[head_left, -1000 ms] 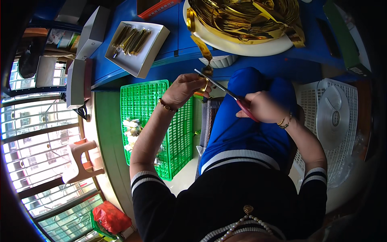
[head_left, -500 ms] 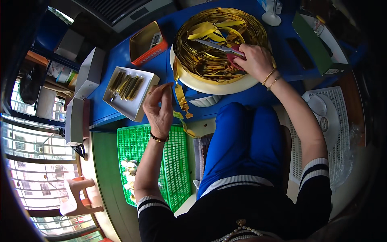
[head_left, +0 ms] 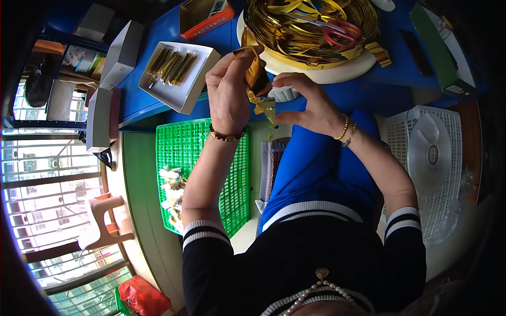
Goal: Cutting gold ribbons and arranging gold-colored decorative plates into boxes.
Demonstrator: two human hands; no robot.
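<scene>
A strip of shiny gold foil [head_left: 257, 79] hangs in front of me, pinched at its top between the thumb and fingers of my left hand [head_left: 229, 95]. My right hand [head_left: 311, 108] is just right of the strip, thumb and fingers spread in a wide C, nothing visibly held. Beyond them a large coil of gold foil ribbon [head_left: 279, 47] rests on a round white base [head_left: 337, 76]. Scissors with red handles [head_left: 341, 34] lie on top of the coil. To the left, a shallow white box [head_left: 197, 79] holds several slim gold packets [head_left: 174, 66].
An orange-red open box [head_left: 208, 26] sits at the back of the blue table [head_left: 150, 113]. A dark flat object [head_left: 415, 51] and a green box [head_left: 443, 58] are at the right. Below stand a green plastic crate [head_left: 232, 179] and a white basket [head_left: 398, 137] with a white fan-like object [head_left: 429, 147].
My right hand has let go of the scissors, left them on the coil and come back beside the strip. My left hand has moved up and right, with the strip pinched.
</scene>
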